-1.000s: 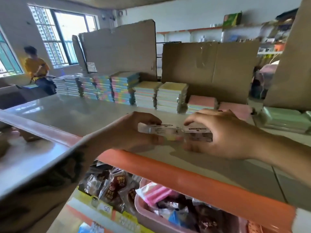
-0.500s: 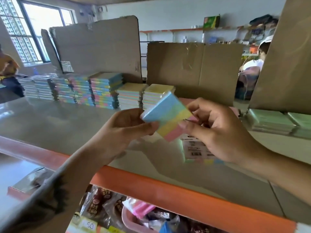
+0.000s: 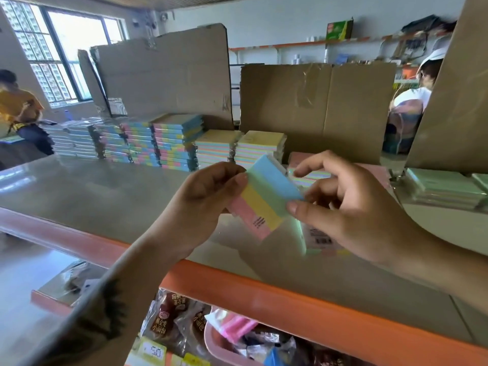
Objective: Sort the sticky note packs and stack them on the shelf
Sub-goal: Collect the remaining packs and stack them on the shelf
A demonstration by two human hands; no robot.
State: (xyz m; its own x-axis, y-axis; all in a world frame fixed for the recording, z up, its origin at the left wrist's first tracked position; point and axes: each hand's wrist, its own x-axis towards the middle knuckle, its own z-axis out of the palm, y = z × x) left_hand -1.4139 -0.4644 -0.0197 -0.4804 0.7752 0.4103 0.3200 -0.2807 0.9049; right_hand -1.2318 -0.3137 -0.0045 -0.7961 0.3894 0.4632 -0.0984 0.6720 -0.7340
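- The left hand (image 3: pixel 208 196) pinches the striped pack (image 3: pixel 264 199) at its upper left edge, with the thumb on the front face; the fingers behind the pack are hidden.
- The right hand (image 3: pixel 351 207) pinches the same pack at its right edge, the thumb pressing near the blue corner.
- The pack is in the air above the shelf (image 3: pixel 111 196), not touching it, between the two hands and tilted; its long axis goes from the pink end, low and near the person, up to the blue end, farther away.
- A second pack (image 3: pixel 317 237) lies flat on the shelf under the right hand, label side up.
- The matching striped stacks (image 3: pixel 174 143) stand at the back of the shelf, to the left and beyond the hands.
- I judge that the left hand is on the nearer side to those stacks, so the pack must travel forward and left.
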